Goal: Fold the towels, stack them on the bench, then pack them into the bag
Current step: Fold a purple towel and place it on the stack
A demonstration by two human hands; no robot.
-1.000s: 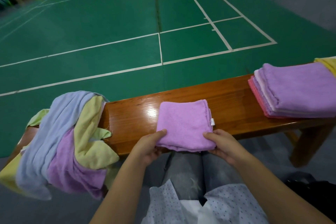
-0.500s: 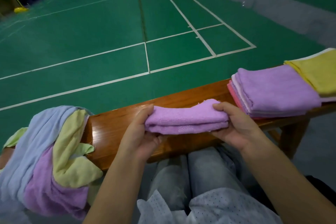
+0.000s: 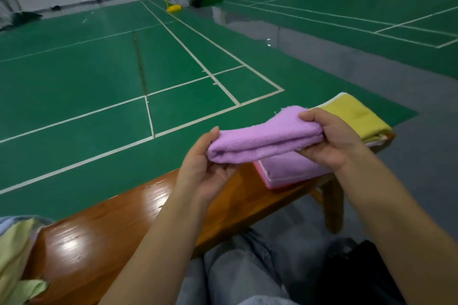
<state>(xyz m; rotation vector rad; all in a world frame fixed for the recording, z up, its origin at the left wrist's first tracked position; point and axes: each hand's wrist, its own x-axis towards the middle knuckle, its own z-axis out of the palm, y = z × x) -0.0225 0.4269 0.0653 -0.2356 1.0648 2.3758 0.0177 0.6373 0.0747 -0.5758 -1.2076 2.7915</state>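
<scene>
Both hands, left hand (image 3: 202,168) and right hand (image 3: 330,140), grip folded purple towel (image 3: 262,140) ends.

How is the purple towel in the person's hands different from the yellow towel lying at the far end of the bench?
The purple towel is held up in the air, gripped at its ends by the left hand and right hand; the yellow towel rests at the end of the bench. The purple towel sags in the middle, while the yellow towel lies flat. They differ in colour. Both are folded.
</scene>
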